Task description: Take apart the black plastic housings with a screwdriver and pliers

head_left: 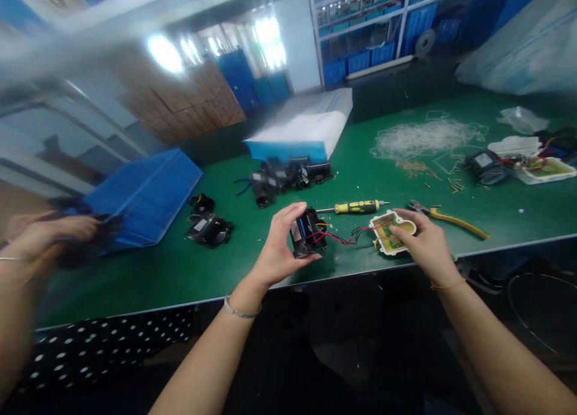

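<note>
While the black boxy plastic module (308, 231) is clasped in the fingers of the left hand (280, 246) over the green desk (180, 270), the white-rimmed green circuit board (390, 234) beside it is pinched by the right hand (426, 243).

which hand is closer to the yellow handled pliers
Right. The right hand, holding the circuit board, sits just left of the pliers, close beside their tip. The left hand grips the black module farther left.
</note>
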Available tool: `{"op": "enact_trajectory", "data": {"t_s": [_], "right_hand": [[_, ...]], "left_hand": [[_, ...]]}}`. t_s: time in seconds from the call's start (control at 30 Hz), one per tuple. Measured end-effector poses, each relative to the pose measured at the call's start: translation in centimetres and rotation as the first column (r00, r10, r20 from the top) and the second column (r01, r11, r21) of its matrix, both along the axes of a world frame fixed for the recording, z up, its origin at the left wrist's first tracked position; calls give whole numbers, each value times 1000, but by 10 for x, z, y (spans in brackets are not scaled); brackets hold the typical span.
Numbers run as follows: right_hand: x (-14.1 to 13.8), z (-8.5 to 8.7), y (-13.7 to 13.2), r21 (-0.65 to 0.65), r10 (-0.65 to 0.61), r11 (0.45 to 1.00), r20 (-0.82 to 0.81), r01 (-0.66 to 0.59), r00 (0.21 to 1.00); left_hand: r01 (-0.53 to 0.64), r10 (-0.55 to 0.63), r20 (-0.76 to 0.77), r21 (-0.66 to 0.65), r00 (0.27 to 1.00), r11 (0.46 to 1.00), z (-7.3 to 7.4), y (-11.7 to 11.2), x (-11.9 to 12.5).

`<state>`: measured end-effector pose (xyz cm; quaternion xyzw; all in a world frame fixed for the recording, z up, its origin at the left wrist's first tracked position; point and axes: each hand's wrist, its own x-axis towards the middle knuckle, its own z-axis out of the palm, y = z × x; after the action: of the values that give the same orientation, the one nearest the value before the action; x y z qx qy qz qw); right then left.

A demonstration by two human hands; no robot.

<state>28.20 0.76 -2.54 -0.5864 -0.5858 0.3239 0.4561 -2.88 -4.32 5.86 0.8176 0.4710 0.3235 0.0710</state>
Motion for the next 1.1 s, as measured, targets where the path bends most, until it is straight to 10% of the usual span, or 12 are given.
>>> {"op": "enact_trajectory", "data": {"t_s": [0.13, 0.23, 0.47, 1.1], "right_hand": [[-9, 17, 0, 270, -75, 963, 309, -11, 948], [-26, 38, -19, 378, -49, 925, 186, -25, 981], [-84, 61, -57, 112, 483, 876, -195, -469, 854], [-101, 35, -58, 25, 336, 930, 352, -368, 873]], "left_hand": [[48, -48, -10, 7, 999, 999, -6, 3, 6], [39, -38, -39, 6, 999, 999, -11, 6, 7], [101, -94, -102, 62, 990, 993, -12, 8, 17], [196, -229, -176, -186, 957, 963, -31, 12, 20]]}}
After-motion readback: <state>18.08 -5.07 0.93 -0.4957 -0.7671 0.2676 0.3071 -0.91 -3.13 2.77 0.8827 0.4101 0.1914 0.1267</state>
